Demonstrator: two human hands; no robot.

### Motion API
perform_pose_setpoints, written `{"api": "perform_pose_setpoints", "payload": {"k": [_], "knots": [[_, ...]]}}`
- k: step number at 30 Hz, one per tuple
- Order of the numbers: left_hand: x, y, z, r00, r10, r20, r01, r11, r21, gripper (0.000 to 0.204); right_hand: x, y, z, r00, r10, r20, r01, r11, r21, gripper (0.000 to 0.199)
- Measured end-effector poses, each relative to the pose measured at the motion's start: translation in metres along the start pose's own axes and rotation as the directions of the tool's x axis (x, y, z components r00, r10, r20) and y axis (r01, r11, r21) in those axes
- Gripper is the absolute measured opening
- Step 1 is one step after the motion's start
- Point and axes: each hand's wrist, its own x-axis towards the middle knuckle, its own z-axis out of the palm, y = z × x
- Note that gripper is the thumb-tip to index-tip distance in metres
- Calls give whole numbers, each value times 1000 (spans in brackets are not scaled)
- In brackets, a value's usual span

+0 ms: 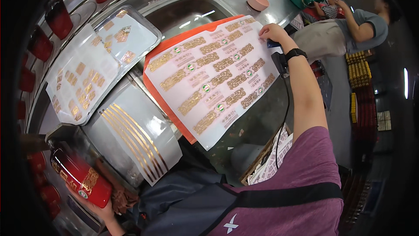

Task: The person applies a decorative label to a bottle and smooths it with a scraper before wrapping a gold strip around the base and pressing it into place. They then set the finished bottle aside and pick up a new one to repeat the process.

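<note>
At the lower left my left hand (94, 203) is wrapped round the lower part of a glossy red bottle (80, 175), dark at the neck, with a gold decal and a small green-and-white round mark on it. The bottle lies tilted. My right hand (276, 34) is at the far right corner of a white decal sheet (227, 124) printed with rows of gold patterns and green round marks. Its fingers are bent at the sheet's edge. A small dark blue piece (273, 43) shows under the palm, its kind unclear. The sheet lies on an orange board (153, 92).
Left of the board are a metal tray (158, 33) with loose gold decals, a decal-covered sheet (56, 72) and a sheet with gold strips (166, 146). Red bottles (59, 20) line the left side. Behind are a sink (174, 9) and pink bowl (258, 1). People stand at right.
</note>
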Motion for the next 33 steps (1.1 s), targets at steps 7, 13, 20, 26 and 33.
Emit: {"api": "perform_pose_setpoints", "payload": {"k": [7,13,20,26,33], "knots": [[-3,-3,2,1000,5,-12,-6,999,-53,111,-5,-16,-3,1000,7,-6,-8,967,-254,23],[-4,-6,-1,1000,22,-10,-23,996,-92,113,-23,-29,-27,988,-3,-156,-38,965,-258,23],[27,25,-58,985,171,6,-170,985,-32,108,-99,-182,-30,900,-416,-134,431,796,425,20],[66,82,-36,942,269,202,-232,954,-188,73,-218,-373,40,501,-860,-94,649,302,698,3],[71,113,-29,935,309,175,-243,917,-316,61,-298,-453,60,438,-878,195,414,389,823,7]]}}
